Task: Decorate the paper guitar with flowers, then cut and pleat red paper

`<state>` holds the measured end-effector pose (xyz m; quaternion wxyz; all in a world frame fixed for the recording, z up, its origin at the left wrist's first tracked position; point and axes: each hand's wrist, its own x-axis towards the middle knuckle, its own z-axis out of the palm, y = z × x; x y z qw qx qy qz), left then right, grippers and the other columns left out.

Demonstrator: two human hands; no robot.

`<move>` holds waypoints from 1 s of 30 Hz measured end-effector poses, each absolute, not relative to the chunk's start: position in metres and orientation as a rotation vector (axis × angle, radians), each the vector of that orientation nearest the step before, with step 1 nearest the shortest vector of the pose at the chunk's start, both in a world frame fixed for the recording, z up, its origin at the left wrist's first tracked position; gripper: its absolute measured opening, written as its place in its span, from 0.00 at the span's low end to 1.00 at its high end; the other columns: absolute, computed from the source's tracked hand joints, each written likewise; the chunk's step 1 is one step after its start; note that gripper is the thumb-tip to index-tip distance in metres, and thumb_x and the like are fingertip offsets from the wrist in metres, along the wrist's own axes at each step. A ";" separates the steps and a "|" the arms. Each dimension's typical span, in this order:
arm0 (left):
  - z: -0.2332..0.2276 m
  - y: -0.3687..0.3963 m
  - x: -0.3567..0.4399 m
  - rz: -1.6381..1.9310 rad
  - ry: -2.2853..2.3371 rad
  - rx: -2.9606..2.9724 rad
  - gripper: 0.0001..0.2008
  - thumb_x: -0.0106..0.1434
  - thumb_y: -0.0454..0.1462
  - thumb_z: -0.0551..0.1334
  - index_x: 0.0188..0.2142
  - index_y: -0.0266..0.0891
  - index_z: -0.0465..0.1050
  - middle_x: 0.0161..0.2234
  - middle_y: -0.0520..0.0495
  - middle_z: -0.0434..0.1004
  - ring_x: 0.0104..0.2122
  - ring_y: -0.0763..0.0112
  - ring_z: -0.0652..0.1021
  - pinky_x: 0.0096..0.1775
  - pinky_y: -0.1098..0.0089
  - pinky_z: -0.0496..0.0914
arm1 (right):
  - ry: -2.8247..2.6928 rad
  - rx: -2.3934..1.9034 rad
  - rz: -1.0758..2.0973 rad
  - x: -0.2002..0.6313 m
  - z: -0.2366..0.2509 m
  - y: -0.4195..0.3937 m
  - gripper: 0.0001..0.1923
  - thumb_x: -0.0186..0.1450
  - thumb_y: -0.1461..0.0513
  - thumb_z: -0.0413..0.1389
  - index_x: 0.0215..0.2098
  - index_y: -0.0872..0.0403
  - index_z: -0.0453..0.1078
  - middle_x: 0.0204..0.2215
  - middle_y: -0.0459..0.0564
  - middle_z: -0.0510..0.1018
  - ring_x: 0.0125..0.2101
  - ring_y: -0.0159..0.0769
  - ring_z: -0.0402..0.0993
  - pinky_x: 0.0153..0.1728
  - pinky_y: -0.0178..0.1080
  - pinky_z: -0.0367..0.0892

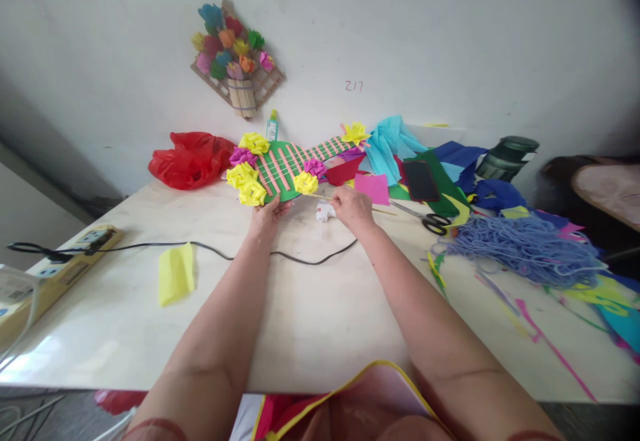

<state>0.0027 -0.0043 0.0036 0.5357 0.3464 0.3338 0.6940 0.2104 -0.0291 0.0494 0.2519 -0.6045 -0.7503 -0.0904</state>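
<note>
A green guitar-shaped paper craft with pink strips across it is tilted up above the table. Yellow and purple crepe-paper flowers sit along its edges. My left hand grips its lower left edge, fingers partly hidden behind it. Pinched in my right hand is a thin wooden stick, its tip at the lower yellow flower. Just beside that hand, a white glue gun lies on the table, partly covered by my fingers.
A black cord crosses the white table from the power strip. Yellow paper lies left. At right are scissors, a phone, blue yarn, coloured paper and a dark jar. Red plastic sits back left.
</note>
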 end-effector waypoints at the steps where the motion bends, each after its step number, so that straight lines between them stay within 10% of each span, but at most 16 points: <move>1: 0.003 -0.004 0.002 1.652 0.799 0.825 0.17 0.51 0.34 0.66 0.42 0.34 0.68 0.29 0.46 0.77 0.26 0.69 0.78 0.30 0.71 0.73 | -2.036 -1.643 -0.250 0.211 0.049 -0.029 0.08 0.61 0.60 0.51 0.34 0.52 0.71 0.33 0.50 0.76 0.34 0.36 0.69 0.27 0.35 0.52; 30: 0.005 -0.005 0.004 1.661 0.791 0.812 0.19 0.50 0.32 0.66 0.42 0.34 0.68 0.28 0.46 0.76 0.25 0.69 0.78 0.29 0.71 0.73 | -2.010 -1.658 -0.282 0.209 0.049 -0.030 0.10 0.61 0.58 0.51 0.32 0.53 0.72 0.31 0.51 0.77 0.33 0.37 0.70 0.26 0.35 0.52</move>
